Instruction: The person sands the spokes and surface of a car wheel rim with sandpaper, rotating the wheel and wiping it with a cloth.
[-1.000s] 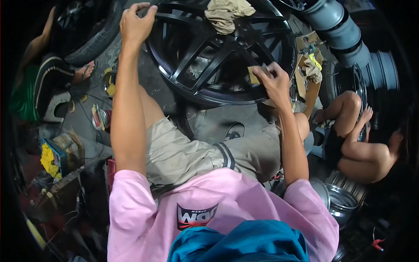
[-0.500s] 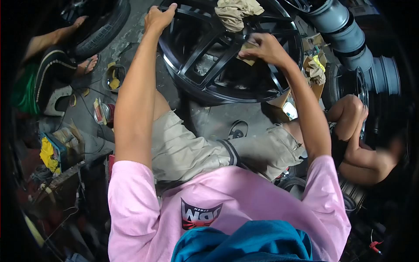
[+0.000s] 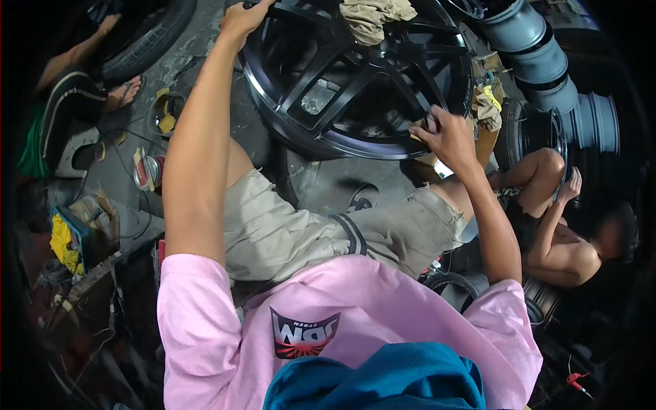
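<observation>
A large black spoked wheel rim (image 3: 355,72) lies at the top centre, in front of my legs. My left hand (image 3: 247,15) grips its upper left edge, partly cut off by the top of the view. Over the lower right spokes, my right hand (image 3: 444,137) pinches a small tan abrasive-looking piece (image 3: 415,131) between its fingers. A crumpled beige cloth (image 3: 376,19) rests on the rim near its top.
Grey wheels (image 3: 536,55) are lined up at the upper right. A cardboard box (image 3: 486,145) stands beside the rim. One person (image 3: 560,253) sits at the right; another person's foot (image 3: 124,93) shows at the left, near a tyre (image 3: 154,44). A yellow cloth (image 3: 65,244) lies at the lower left.
My right hand has moved with the tan piece from near the rim's centre down and right to its lower right. My left hand has shifted slightly left and up with the view.
</observation>
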Demonstrator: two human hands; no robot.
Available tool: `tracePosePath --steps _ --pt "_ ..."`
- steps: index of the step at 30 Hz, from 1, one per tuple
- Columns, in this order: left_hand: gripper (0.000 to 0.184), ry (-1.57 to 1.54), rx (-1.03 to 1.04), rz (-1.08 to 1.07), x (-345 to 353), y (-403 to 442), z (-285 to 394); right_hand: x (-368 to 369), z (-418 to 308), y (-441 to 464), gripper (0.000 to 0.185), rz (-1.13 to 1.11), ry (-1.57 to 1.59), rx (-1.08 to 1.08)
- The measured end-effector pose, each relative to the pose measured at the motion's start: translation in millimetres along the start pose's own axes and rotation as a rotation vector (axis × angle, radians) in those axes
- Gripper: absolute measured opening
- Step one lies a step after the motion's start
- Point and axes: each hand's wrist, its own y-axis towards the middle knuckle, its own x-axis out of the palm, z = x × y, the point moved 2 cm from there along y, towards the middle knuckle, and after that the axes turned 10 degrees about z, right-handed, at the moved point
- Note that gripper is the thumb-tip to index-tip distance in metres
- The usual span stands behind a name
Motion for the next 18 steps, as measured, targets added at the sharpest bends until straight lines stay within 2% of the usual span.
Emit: tracePosePath --steps 3,6,7,9,12,13,15,18 --pt "0.066 -0.172 0.013 -0.033 6.7 5.1 -6.1 21.1 -14.2 38.6 0.044 0.121 0.056 -0.125" --pt "0.071 -0.13 0.0 -0.05 -3.3 0.3 -4.2 38.0 -34.5 60.0 0.043 0.275 0.108 -0.189" --pt "0.071 -0.129 -0.003 -0.048 1.6 3.2 -8.7 36.6 -33.2 53.1 0.043 0.273 0.109 -0.191" --pt "0.078 0.053 0.036 0.176 9.9 12.5 -21.2 26.1 -18.1 27.2 0.043 0.21 0.042 -0.043" --pt "0.083 0.181 0.04 0.125 3.5 4.4 -6.0 8.1 7.8 -5.5 0.044 0.052 0.033 0.061" --pt "0.083 0.132 0.042 0.111 9.2 10.3 -12.2 3.1 2.6 -2.4 0.044 0.053 0.033 0.068" --pt "0.084 0.097 0.062 0.09 13.9 16.7 -21.2 -1.3 -14.3 13.3 0.044 0.038 0.061 -0.017" --pt "0.087 0.086 0.1 0.112 11.1 15.4 -22.0 23.3 -26.7 68.7 0.033 0.07 0.059 -0.368"
